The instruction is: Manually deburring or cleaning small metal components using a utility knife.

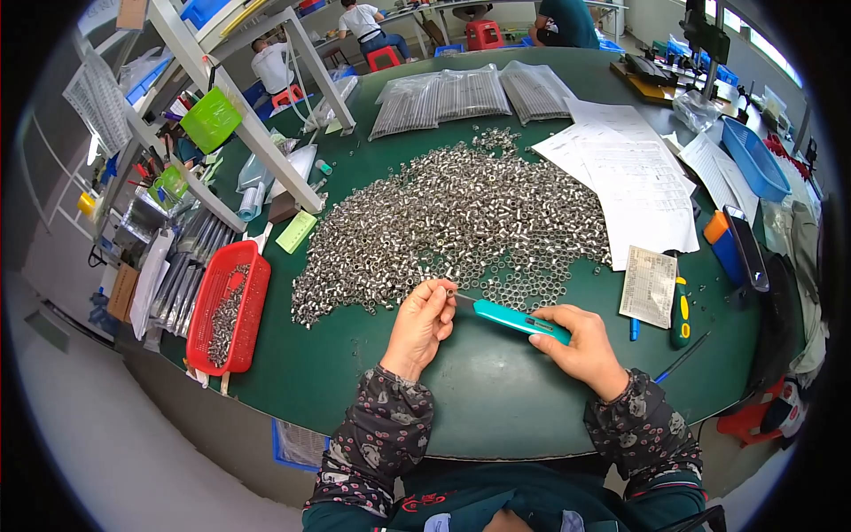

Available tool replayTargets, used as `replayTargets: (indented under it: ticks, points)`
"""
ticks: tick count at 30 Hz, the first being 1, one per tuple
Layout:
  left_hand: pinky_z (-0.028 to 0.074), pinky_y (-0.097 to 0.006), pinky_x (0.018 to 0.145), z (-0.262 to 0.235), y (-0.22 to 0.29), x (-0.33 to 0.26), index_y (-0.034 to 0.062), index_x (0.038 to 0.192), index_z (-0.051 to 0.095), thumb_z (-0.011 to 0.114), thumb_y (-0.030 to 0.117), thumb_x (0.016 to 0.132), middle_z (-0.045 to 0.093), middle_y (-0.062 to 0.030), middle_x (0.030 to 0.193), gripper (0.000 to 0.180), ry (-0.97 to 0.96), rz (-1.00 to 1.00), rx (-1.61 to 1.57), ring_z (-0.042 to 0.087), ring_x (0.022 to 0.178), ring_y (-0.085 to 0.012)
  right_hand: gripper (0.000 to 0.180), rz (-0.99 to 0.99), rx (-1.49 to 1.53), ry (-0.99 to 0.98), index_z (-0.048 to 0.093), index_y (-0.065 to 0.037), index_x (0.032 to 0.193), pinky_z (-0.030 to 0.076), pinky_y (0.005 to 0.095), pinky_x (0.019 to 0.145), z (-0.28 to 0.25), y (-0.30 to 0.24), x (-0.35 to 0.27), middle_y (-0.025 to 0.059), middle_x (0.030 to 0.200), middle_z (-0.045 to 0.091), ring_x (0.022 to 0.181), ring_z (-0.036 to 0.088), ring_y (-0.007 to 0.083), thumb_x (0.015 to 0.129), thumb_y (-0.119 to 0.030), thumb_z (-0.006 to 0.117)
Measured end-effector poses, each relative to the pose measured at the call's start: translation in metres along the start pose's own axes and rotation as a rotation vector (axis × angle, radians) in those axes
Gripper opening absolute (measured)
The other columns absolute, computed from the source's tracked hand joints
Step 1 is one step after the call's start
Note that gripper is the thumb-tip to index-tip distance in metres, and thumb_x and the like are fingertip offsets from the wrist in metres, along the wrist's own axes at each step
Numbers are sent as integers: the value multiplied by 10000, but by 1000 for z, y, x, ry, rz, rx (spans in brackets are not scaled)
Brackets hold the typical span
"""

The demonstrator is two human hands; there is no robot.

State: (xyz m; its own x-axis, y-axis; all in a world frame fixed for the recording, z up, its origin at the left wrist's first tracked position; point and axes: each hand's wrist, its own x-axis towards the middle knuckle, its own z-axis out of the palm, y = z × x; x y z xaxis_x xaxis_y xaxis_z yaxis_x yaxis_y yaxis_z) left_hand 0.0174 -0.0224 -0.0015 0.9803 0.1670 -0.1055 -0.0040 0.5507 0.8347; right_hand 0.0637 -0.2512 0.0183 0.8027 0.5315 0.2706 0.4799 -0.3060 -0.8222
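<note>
Teal tool (pixel 519 321) and small metal piece (pixel 451 293) brought together above the table (pixel 496 390)

Nearest, two forearms in dark floral sleeves (pixel 386 426) entered from the lower edge. The left hand (pixel 421 326) was pinched, thumb and fingertips clamped on the small metal piece; the piece's exact shape was too small to make out. The right hand (pixel 581 348) was closed around the rear of the teal tool, thumb along its near side. The tool's thin metal tip (pixel 466 299) pointed left and reached the pinched piece; whether it sat inside it could not be told. Both objects were raised over the green surface, near the front edge of the pile of short metal rings (pixel 443 213).

To the right lay a blue-ended pen (pixel 683 356), a screwdriver with a yellow-and-green handle (pixel 680 315) and a printed card (pixel 649 285). To the left, a red basket (pixel 254 306) held more small metal parts. Printed sheets (pixel 643 191) overlapped the pile's right side; a light-green ruler-like strip (pixel 296 231) lay left of it. Beyond the pile, clear bags of thin metal tubes (pixel 470 93) lay side by side. Farthest off, other people (pixel 363 22) sat on red stools (pixel 383 58) at benches.
</note>
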Motion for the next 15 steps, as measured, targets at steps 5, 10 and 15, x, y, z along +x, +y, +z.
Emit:
replayTargets:
  ticks: [5, 10, 15]
  points:
    - [323, -154, 405, -1, -1, 0, 44, 937, 528, 464, 198, 894, 484, -5, 723, 172, -30, -9, 39, 413, 557, -39, 276, -5, -17, -8, 616, -39, 906, 461, 329, 620, -1, 0, 1, 127, 812, 608, 704, 593, 282, 695, -211, 659]
    - [313, -156, 393, -6, 0, 0, 44, 953, 521, 446, 191, 901, 496, -17, 739, 173, -9, 18, 37, 411, 543, -43, 282, 23, 2, 60, 614, -35, 905, 456, 326, 608, -5, -2, 3, 131, 805, 603, 692, 588, 282, 687, -206, 665]
    - [310, -154, 389, 2, 3, 0, 45, 983, 520, 449, 171, 897, 512, -21, 778, 169, 40, 17, 40, 415, 551, -48, 286, -26, -10, 56, 610, -28, 910, 455, 324, 614, -1, 0, 1, 135, 804, 602, 696, 587, 284, 684, -196, 662]
